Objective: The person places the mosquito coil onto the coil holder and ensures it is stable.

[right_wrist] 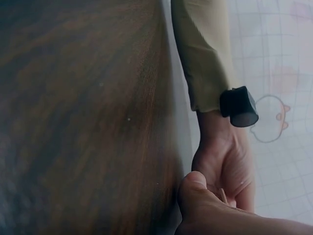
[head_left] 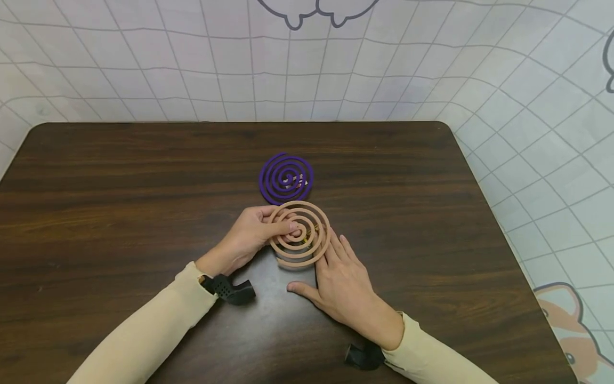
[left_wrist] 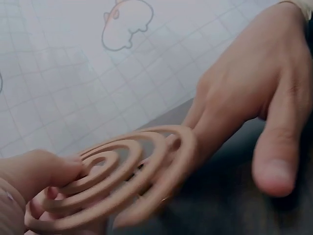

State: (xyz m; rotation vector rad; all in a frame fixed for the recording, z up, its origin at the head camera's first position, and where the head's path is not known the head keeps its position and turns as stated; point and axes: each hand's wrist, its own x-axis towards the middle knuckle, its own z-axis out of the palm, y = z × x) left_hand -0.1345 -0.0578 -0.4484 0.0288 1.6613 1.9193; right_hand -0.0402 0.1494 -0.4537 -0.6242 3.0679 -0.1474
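A tan mosquito coil (head_left: pixel 295 264) is held tilted above the table by my left hand (head_left: pixel 247 234). The left thumb presses on top near the coil's centre, with the fingers beneath, as the left wrist view also shows. My right hand (head_left: pixel 342 285) reaches to the coil's right side, palm down, fingers straight and thumb spread apart. Its fingertips are partly hidden by the coil. A small yellowish piece (head_left: pixel 307 240) shows through the coil's gaps; its kind cannot be made out. Just beyond lies a purple mosquito coil (head_left: pixel 261 180), with a small light-coloured piece (head_left: pixel 297 181) at its middle.
The dark wooden table (head_left: pixel 120 176) has rounded far corners. A white grid-patterned cloth (head_left: pixel 216 64) with cartoon animals rises behind it and along the right side. Black wrist cameras (head_left: pixel 232 290) are strapped to both forearms.
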